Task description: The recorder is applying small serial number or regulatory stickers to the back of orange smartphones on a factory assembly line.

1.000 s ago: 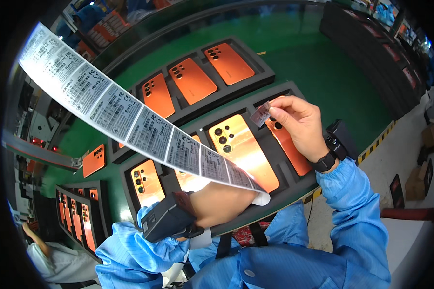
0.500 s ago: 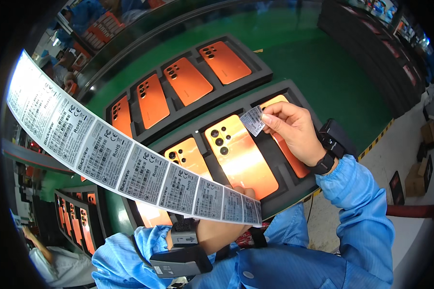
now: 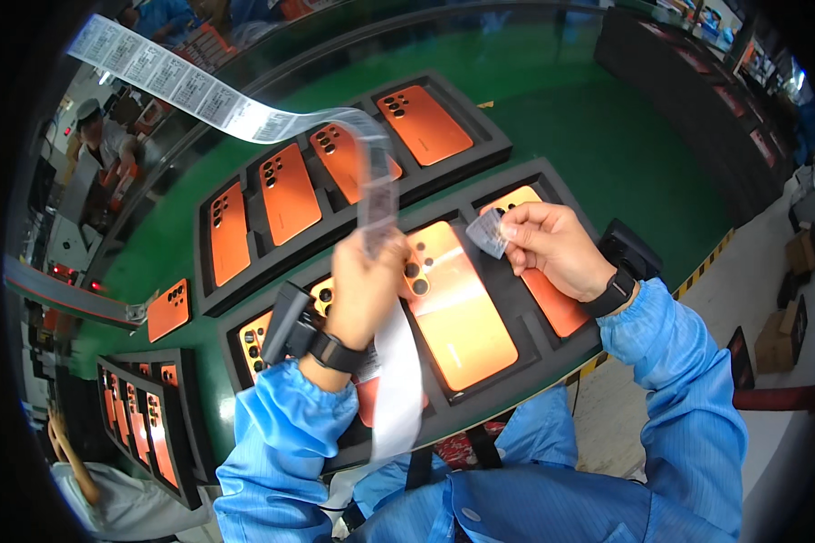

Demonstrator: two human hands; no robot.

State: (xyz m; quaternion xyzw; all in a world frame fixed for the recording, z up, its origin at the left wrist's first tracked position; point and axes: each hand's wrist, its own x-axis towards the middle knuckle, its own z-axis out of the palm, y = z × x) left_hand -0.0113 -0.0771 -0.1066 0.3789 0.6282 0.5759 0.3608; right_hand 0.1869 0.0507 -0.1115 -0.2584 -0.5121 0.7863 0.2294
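My left hand (image 3: 367,281) is closed around a long strip of printed labels (image 3: 186,83), over the near foam tray (image 3: 530,351). One end of the strip curves up toward the far left; a pale length hangs below the hand. Between thumb and fingers, my right hand (image 3: 557,252) pinches a single peeled label (image 3: 487,233), slightly curled. That label hangs over the top of the tray's rightmost orange phone (image 3: 552,308). Between my hands lies another orange phone (image 3: 462,317), back up, with a shiny surface. My left hand and the strip partly cover the phones further left.
Beyond it, a second dark foam tray (image 3: 426,184) holds several orange phones on the green work surface (image 3: 598,163). A loose phone (image 3: 169,309) lies at left, near more phone trays (image 3: 177,443). Dark trays (image 3: 679,100) are stacked at far right. Other people sit at left.
My left hand has risen from the near edge onto the tray, swinging the label strip up and away. My right hand still pinches the single label, now slightly lower.
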